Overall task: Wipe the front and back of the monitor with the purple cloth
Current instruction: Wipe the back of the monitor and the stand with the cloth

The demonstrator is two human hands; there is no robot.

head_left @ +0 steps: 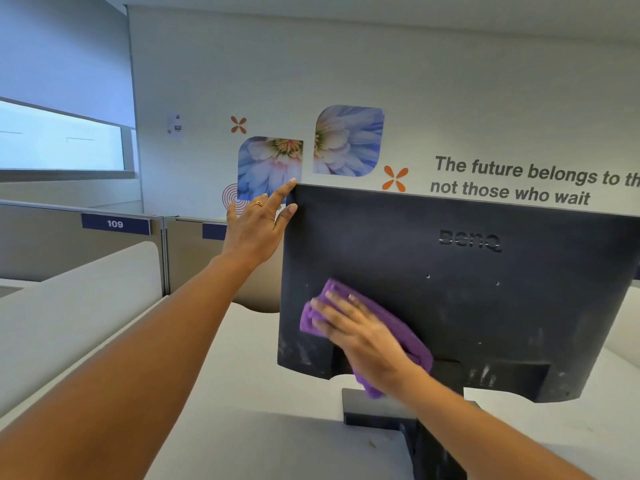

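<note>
The counter is white and smooth, with a curved edge at its far side. The monitor stands on it, back toward the viewer, resting on a flat dark rectangular base that sits directly on the surface. A dark strip runs from the base toward the near edge; what it is cannot be told. A small brownish speck lies just beside the base. A low white divider with a rounded corner borders the counter's left side.
</note>
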